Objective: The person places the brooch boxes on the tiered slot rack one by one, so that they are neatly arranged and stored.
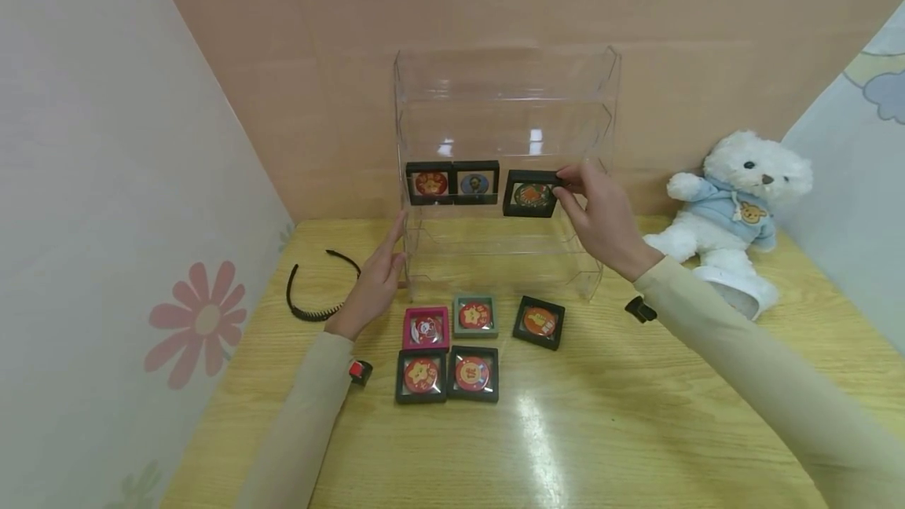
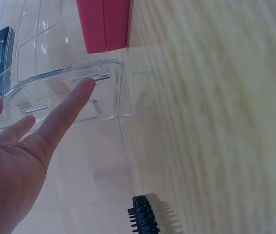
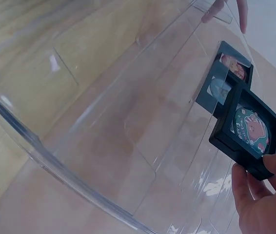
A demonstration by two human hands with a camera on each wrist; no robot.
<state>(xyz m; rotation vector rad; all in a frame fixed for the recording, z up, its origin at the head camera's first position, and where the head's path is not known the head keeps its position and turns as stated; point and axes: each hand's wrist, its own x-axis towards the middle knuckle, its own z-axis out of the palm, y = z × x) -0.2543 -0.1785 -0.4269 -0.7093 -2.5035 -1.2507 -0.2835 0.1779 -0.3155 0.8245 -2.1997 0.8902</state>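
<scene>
Right now, a black square frame (image 1: 530,194) with a dark green round badge behind its clear window is pinched at its right edge between the thumb and fingers of the right hand (image 1: 604,214). It is held up at a middle level of a clear tiered stand (image 1: 488,99), slightly tilted; whether it touches the shelf I cannot tell. Left of it, with a gap in the head view, two more black frames stand side by side on that level: one with a red badge (image 1: 429,184), the other with a blue badge (image 1: 476,184). At the stand's left side, the left hand (image 1: 375,285) grasps nothing; its fingers are extended, with a fingertip at the clear side panel. On the wooden table (image 1: 601,430) before the stand lie a magenta frame (image 1: 426,328) and a pale green frame (image 1: 475,316), with two black frames in a row nearer the person, one with a star badge (image 1: 421,375) and one with a red round badge (image 1: 474,373). A turned black frame with an orange badge (image 1: 540,323) lies apart to their right. Farther out, a black toothed headband (image 1: 311,313) lies beside the left hand, and a white teddy bear (image 1: 735,210) in a light blue top sits right of the stand.
</scene>
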